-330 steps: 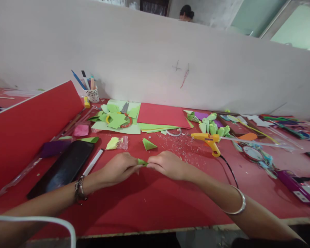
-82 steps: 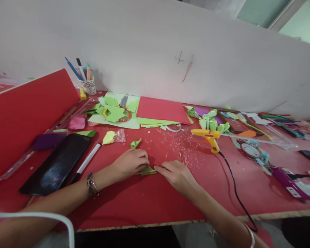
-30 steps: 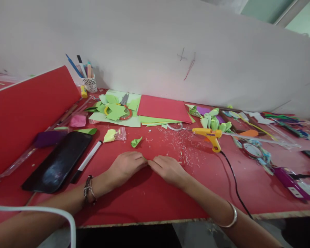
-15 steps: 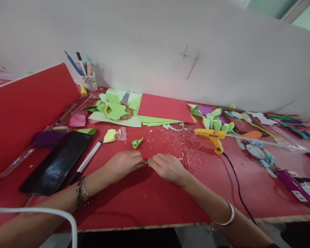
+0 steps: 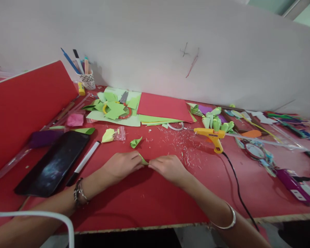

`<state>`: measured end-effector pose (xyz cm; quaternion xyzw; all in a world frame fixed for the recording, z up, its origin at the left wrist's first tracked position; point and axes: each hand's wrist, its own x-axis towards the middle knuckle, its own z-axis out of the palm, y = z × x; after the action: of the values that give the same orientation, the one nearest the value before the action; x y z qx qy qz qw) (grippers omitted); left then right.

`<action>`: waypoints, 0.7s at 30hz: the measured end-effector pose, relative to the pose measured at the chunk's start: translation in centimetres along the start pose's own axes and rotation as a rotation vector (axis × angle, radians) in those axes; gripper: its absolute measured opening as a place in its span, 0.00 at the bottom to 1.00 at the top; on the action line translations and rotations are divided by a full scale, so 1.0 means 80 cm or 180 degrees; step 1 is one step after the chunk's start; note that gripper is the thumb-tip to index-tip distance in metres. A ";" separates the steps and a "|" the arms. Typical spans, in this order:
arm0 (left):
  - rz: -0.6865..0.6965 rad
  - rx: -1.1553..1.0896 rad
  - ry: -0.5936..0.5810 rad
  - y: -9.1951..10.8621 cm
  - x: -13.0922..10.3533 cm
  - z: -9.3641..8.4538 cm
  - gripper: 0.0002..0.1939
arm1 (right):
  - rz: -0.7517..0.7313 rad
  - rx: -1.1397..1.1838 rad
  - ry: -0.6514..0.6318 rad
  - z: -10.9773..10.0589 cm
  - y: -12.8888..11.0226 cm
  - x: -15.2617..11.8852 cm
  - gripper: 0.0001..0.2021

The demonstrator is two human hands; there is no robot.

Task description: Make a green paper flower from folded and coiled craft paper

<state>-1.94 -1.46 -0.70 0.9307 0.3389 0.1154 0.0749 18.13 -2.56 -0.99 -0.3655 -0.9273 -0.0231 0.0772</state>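
Observation:
Between my two hands is a small piece of green paper [image 5: 144, 160], mostly hidden by fingers. My left hand [image 5: 124, 165] is closed on its left end. The fingertips of my right hand [image 5: 170, 168] pinch its right end. Just beyond my left hand lies a small folded green paper leaf [image 5: 136, 142]. Farther left are a little plastic bag [image 5: 120, 133] and a pale yellow-green lump [image 5: 108, 135] beside it. A white marker with a black cap [image 5: 84, 162] rests left of my left hand, next to a black phone [image 5: 53, 165].
A yellow glue gun [image 5: 213, 137] with a black cord stands right of my right hand. Behind are scissors [image 5: 124, 97] among green paper pieces, red paper sheets [image 5: 162, 106] and rolled green paper shapes [image 5: 215, 119]. A pen cup [image 5: 87, 81] is by the wall. A white cable [image 5: 54, 215] crosses my left forearm.
More of the green paper shows beside my left fingers. My right fingers have drawn closer together at its right end. The view has shifted slightly.

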 end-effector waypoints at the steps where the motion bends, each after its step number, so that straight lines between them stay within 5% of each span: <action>1: -0.0332 -0.0248 -0.0108 -0.001 0.000 -0.001 0.15 | -0.0098 -0.0062 0.0141 0.000 0.001 -0.001 0.12; 6: -0.1551 -0.2148 -0.1021 -0.002 -0.001 -0.013 0.23 | -0.0622 -0.0879 0.0971 -0.010 0.002 -0.009 0.08; 9: -0.1673 -0.3774 -0.1650 0.001 -0.002 -0.019 0.25 | -0.0869 -0.1247 0.1104 -0.021 -0.003 -0.011 0.10; 11: -0.1672 -0.4379 -0.1595 0.003 -0.002 -0.019 0.23 | -0.0939 -0.1324 0.1108 -0.025 -0.006 -0.011 0.11; 17: -0.1562 -0.4063 -0.0934 0.004 0.001 -0.015 0.20 | -0.0513 -0.0973 0.1134 -0.010 -0.007 -0.004 0.10; 21: -0.1320 -0.3421 -0.0767 0.006 0.000 -0.014 0.21 | 0.0083 0.0024 0.0464 -0.006 -0.005 0.000 0.17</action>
<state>-1.93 -1.73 0.47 0.6830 0.3970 0.1474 0.5951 17.92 -2.88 -0.54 -0.3746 -0.9145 -0.0452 0.1462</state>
